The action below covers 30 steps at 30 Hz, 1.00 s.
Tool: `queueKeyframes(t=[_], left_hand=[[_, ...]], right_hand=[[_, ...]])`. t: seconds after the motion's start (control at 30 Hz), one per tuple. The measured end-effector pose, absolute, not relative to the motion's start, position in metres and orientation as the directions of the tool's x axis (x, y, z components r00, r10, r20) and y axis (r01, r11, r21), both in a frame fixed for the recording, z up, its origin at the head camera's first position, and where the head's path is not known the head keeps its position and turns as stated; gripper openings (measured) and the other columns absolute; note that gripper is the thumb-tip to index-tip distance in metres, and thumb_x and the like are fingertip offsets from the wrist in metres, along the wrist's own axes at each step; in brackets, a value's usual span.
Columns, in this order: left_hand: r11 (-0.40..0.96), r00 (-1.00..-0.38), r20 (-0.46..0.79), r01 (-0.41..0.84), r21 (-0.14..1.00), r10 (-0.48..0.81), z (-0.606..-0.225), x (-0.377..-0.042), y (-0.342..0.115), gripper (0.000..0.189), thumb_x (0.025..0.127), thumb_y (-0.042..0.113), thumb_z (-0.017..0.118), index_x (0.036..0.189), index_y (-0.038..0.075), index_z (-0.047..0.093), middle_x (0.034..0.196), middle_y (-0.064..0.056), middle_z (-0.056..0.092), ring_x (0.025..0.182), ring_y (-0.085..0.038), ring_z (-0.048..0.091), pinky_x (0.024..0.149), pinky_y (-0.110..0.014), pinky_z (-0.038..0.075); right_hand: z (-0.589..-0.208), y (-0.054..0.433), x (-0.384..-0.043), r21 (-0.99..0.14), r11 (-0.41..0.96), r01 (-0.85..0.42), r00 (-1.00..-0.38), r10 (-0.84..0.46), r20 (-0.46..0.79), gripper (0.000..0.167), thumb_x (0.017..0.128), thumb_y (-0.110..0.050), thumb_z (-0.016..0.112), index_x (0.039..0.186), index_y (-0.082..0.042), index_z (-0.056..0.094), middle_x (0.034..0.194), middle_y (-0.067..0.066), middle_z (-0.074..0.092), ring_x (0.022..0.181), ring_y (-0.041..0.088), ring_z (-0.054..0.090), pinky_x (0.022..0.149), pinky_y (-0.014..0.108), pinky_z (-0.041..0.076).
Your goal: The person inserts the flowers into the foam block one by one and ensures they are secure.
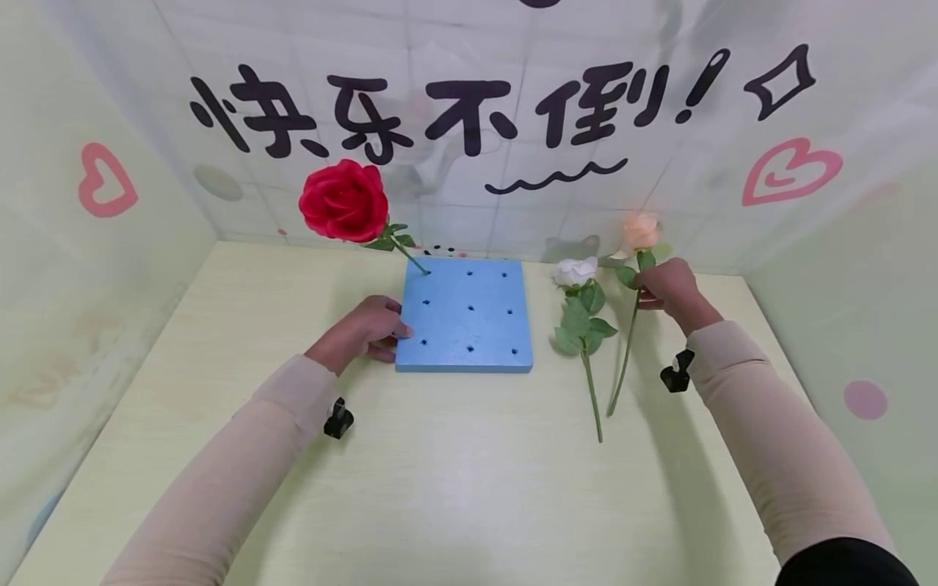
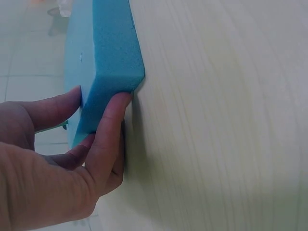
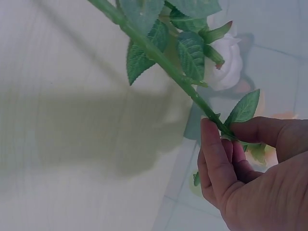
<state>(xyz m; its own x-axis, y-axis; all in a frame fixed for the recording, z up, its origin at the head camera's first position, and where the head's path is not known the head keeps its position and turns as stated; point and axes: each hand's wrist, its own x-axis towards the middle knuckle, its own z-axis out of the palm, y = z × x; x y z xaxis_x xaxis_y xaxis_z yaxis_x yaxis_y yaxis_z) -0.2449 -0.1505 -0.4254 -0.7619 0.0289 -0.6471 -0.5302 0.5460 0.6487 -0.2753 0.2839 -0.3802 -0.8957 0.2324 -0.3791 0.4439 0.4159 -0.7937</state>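
Note:
My left hand (image 1: pixel 375 324) grips the left edge of a blue foam block (image 1: pixel 449 325) with rows of small holes. In the left wrist view the thumb lies on the block's holed face and the fingers are against its side. A red artificial rose (image 1: pixel 344 202) stands tilted left, its stem in the back left hole. To the right, my right hand (image 1: pixel 670 291) pinches the stem of a peach rose (image 1: pixel 641 231) just below the bloom; the stem slants down toward the table. Beside it lies a white rose (image 1: pixel 576 271) with green leaves (image 1: pixel 579 321).
The pale wooden table (image 1: pixel 469 472) runs back to a white printed backdrop (image 1: pixel 454 49) with black characters and hearts. Similar printed walls stand at left and right. A small black device (image 1: pixel 339 419) sits at the left wrist, another black device (image 1: pixel 677 372) at the right.

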Motion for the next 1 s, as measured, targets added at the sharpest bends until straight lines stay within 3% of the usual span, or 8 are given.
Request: queueKeyframes(t=[0.13, 0.4, 0.53, 0.63, 0.8, 1.0], left_hand=[[0.544, -0.762, -0.647, -0.530, 0.650, 0.030, -0.425, -0.244, -0.150, 0.058, 0.095, 0.009, 0.061, 0.146, 0.003, 0.034, 0.121, -0.019, 0.050, 0.101, -0.031, 0.056, 0.068, -0.034, 0.061], [0.545, -0.772, -0.634, -0.515, 0.661, 0.040, -0.425, -0.242, -0.149, 0.060, 0.094, 0.010, 0.061, 0.146, 0.002, 0.034, 0.121, -0.020, 0.051, 0.101, -0.031, 0.057, 0.070, -0.035, 0.061], [0.547, -0.770, -0.637, -0.520, 0.657, 0.034, -0.423, -0.241, -0.149, 0.059, 0.094, 0.009, 0.061, 0.146, 0.002, 0.034, 0.121, -0.020, 0.051, 0.101, -0.031, 0.057, 0.071, -0.036, 0.061], [0.545, -0.770, -0.637, -0.521, 0.657, 0.032, -0.423, -0.241, -0.149, 0.059, 0.094, 0.009, 0.061, 0.146, 0.002, 0.034, 0.121, -0.020, 0.051, 0.101, -0.031, 0.057, 0.072, -0.036, 0.061], [0.541, -0.772, -0.635, -0.521, 0.660, 0.031, -0.423, -0.242, -0.150, 0.058, 0.094, 0.009, 0.061, 0.145, 0.002, 0.034, 0.121, -0.020, 0.051, 0.101, -0.031, 0.057, 0.072, -0.036, 0.061], [0.539, -0.775, -0.630, -0.516, 0.666, 0.036, -0.423, -0.240, -0.149, 0.058, 0.094, 0.009, 0.061, 0.146, 0.001, 0.034, 0.122, -0.021, 0.051, 0.100, -0.031, 0.057, 0.071, -0.036, 0.061]], right_hand=[[-0.374, 0.284, -0.274, -0.821, 0.400, 0.408, -0.912, 0.212, -0.351, 0.001, 0.085, 0.001, 0.057, 0.085, 0.002, 0.057, 0.067, 0.002, 0.057, 0.060, 0.012, 0.063, 0.067, 0.031, 0.061], [-0.356, 0.282, -0.268, -0.850, 0.399, 0.345, -0.938, 0.163, -0.305, 0.011, 0.088, -0.002, 0.056, 0.078, -0.004, 0.060, 0.063, -0.002, 0.059, 0.063, 0.013, 0.062, 0.069, 0.034, 0.061], [-0.348, 0.278, -0.266, -0.855, 0.419, 0.306, -0.952, 0.140, -0.273, 0.007, 0.090, -0.005, 0.056, 0.087, -0.001, 0.062, 0.065, -0.004, 0.060, 0.065, 0.012, 0.063, 0.069, 0.034, 0.061], [-0.343, 0.274, -0.266, -0.854, 0.437, 0.283, -0.959, 0.135, -0.249, 0.014, 0.092, -0.007, 0.054, 0.099, 0.003, 0.060, 0.067, -0.004, 0.061, 0.064, 0.010, 0.063, 0.068, 0.033, 0.061], [-0.334, 0.264, -0.265, -0.846, 0.474, 0.244, -0.970, 0.126, -0.209, 0.018, 0.094, -0.009, 0.052, 0.104, 0.006, 0.055, 0.077, -0.001, 0.062, 0.065, 0.007, 0.063, 0.066, 0.032, 0.061], [-0.320, 0.248, -0.262, -0.842, 0.497, 0.212, -0.977, 0.101, -0.186, 0.022, 0.096, -0.010, 0.050, 0.110, 0.006, 0.050, 0.101, 0.012, 0.059, 0.069, 0.006, 0.063, 0.070, 0.033, 0.061]])
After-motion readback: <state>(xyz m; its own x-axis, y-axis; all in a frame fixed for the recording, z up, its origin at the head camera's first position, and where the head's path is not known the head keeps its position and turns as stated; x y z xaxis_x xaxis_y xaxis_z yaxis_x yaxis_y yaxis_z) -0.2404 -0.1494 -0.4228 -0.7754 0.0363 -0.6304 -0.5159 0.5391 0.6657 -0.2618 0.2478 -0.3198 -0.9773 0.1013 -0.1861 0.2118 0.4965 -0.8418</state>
